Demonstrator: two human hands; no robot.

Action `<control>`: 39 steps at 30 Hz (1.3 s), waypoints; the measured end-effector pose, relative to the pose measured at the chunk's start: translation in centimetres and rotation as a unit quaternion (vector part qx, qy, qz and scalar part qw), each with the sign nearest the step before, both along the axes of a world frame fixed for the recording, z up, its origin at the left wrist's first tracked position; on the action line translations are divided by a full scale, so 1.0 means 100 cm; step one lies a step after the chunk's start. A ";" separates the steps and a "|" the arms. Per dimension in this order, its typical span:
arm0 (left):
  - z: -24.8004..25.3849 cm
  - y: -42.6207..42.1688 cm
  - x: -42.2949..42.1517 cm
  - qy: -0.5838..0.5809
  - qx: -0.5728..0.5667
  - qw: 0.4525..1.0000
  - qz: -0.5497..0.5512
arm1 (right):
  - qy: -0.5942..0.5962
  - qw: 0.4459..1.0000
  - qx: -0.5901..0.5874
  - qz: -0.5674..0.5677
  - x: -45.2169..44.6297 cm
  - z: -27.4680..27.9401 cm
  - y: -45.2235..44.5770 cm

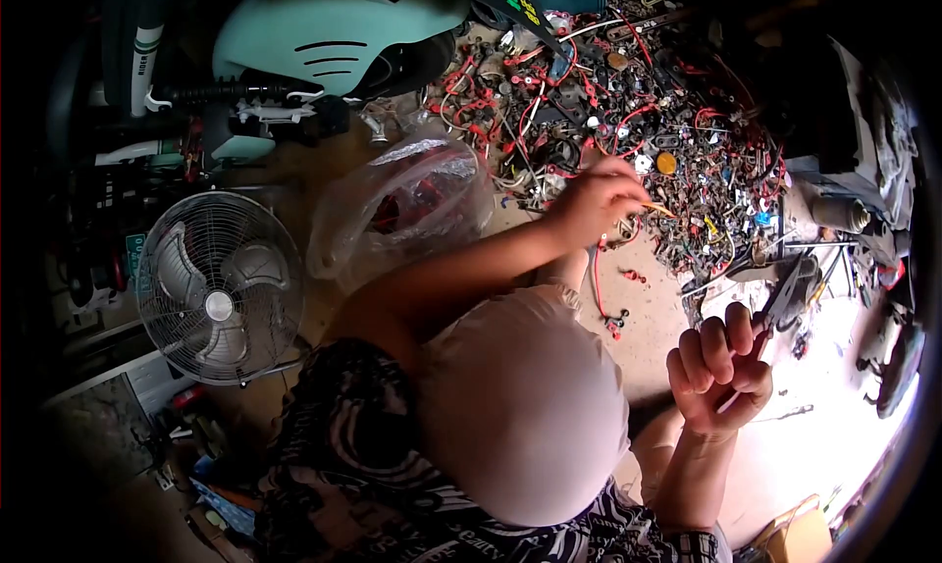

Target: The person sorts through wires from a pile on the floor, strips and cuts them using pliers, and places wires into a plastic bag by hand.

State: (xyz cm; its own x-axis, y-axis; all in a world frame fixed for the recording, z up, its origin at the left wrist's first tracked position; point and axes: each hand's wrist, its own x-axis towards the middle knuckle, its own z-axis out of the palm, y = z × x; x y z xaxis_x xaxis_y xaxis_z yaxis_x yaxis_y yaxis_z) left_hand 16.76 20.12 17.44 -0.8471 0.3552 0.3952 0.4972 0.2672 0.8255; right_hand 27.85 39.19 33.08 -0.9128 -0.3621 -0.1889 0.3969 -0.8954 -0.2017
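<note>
My left hand (599, 202) reaches over the near edge of a heap of small scrap parts and wires (549, 122), its fingers pinched on a thin orange-yellow strip (659, 209). At the lower right, my right hand (714, 367) is curled round a pointed metal tool (783, 296), whose long dark end sticks out up and to the right. The exact kind of tool cannot be made out. Between my arms is a large rounded beige surface (520, 406). A red wire with small dark ends (599, 288) lies on the floor below my left hand.
A clear plastic bag (392, 205) with red items inside lies left of the heap. Farther left stands a metal fan (220, 306). A mint-green scooter body (324, 33) is at the top left. Shoes (898, 367) and assorted objects line the right side.
</note>
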 end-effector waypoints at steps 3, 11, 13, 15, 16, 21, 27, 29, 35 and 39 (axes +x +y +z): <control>0.032 -0.060 0.006 -0.183 -0.033 0.981 0.048 | -0.012 0.999 0.037 0.004 0.000 -0.008 -0.004; 0.142 -0.136 0.083 -0.429 -0.096 0.874 0.208 | 0.003 0.919 0.383 0.092 -0.002 -0.050 -0.017; 0.151 -0.145 0.108 -0.482 -0.107 0.840 0.227 | 0.027 0.892 0.430 0.138 -0.001 -0.061 -0.021; 0.147 -0.158 0.128 -0.190 -0.319 0.904 0.214 | 0.016 0.876 0.451 0.170 -0.001 -0.070 -0.024; 0.150 -0.162 0.130 -0.188 -0.315 0.904 0.219 | 0.013 0.872 0.459 0.171 0.000 -0.074 -0.026; 0.149 -0.186 0.134 0.001 -0.539 0.817 0.203 | 0.034 0.845 0.501 0.186 -0.009 -0.089 -0.040; 0.071 -0.221 0.157 -0.249 -0.527 0.812 -0.017 | 0.120 0.804 0.532 0.238 -0.032 -0.086 -0.083; 0.049 -0.211 0.165 -0.467 -0.268 0.842 0.010 | 0.130 0.796 0.532 0.259 -0.040 -0.084 -0.098; 0.045 -0.168 0.164 -0.715 0.171 0.663 0.142 | 0.157 0.777 0.535 0.291 -0.047 -0.077 -0.112; 0.086 -0.179 0.167 -0.653 0.036 0.738 0.164 | 0.074 0.774 0.569 0.268 -0.027 -0.096 -0.092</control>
